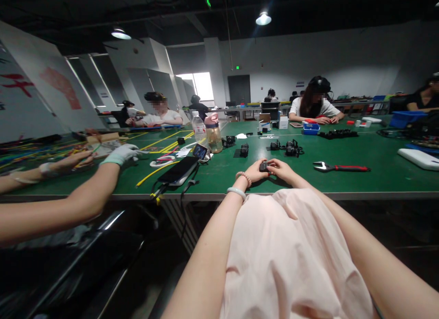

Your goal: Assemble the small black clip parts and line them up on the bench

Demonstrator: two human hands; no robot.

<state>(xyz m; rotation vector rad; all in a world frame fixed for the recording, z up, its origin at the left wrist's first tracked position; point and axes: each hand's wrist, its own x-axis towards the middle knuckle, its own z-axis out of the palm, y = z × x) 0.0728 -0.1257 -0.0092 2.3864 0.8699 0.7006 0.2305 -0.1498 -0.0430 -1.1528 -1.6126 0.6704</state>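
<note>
Between my two hands, close to the table's front edge, is a small black block-shaped part point(263, 166). My left hand point(256, 170), with a beaded bracelet and a pale bangle at the wrist, is closed around it from the left. From the other side my right hand point(281, 170) pinches it with the fingertips. Its finer details are too small to make out. Beyond my hands on the green table point(343, 186) lie similar black parts: one point(244, 149) to the left, another point(275, 145) straight ahead, and a larger black cluster point(292, 148) beside that.
An adjustable wrench point(341, 168) with red-and-black handles lies at right. On the left are a phone point(178, 170) with cables, a tumbler point(214, 138) and a water bottle point(198, 127). A neighbour's gloved hand point(121, 155) works further left. Across the table stands a blue bin point(311, 128).
</note>
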